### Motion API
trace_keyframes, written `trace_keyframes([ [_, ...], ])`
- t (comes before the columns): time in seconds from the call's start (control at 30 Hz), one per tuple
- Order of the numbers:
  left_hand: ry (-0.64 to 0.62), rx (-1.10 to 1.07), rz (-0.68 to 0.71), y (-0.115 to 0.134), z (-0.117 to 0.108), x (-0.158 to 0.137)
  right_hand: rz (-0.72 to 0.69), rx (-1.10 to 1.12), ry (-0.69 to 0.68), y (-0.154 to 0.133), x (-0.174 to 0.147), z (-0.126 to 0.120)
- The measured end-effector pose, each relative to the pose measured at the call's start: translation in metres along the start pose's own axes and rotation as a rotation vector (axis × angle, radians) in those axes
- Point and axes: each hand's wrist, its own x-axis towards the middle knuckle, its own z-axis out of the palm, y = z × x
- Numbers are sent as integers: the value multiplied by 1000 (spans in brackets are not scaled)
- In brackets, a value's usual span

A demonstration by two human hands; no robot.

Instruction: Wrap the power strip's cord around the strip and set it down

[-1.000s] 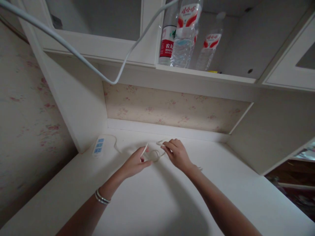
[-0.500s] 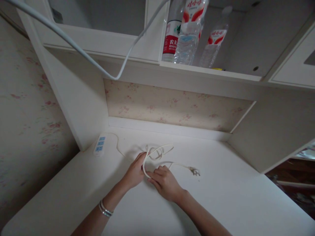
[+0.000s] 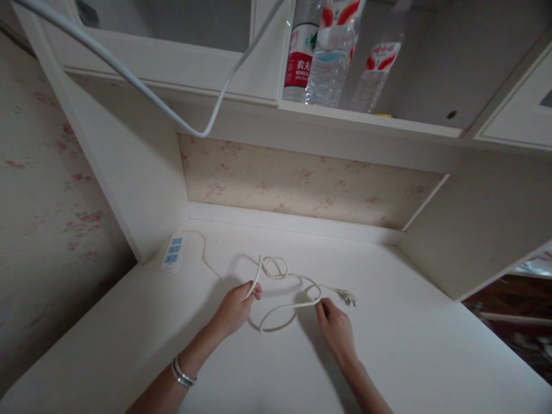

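A thin white power cord (image 3: 282,306) lies in loose loops over the white desk. My left hand (image 3: 236,306), with silver bangles at the wrist, is closed round one stretch of it. To the right, my right hand (image 3: 335,326) pinches the cord at the edge of another loop. The cord's plug (image 3: 346,297), prongs outward, rests on the desk just beyond my right hand. At the far left the cord runs to a white power strip (image 3: 173,252) with blue socket faces.
Cabinet walls flank the desk (image 3: 388,345) on both sides. Overhead, a shelf holds several plastic bottles (image 3: 328,69). A thick pale cable (image 3: 172,115) hangs down in front of the upper cabinet. Floral wallpaper (image 3: 280,187) shows at the back.
My right hand has moved right, away from my left hand, drawing a cord loop out between them. The plug has shifted slightly to the right. The left hand stays near its place, still gripping.
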Motion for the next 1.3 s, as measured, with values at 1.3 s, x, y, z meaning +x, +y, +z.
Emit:
trace_keyframes([
  [1.3,141,444,-10,-10,17,12,203,-156,-106,64,75,-33],
])
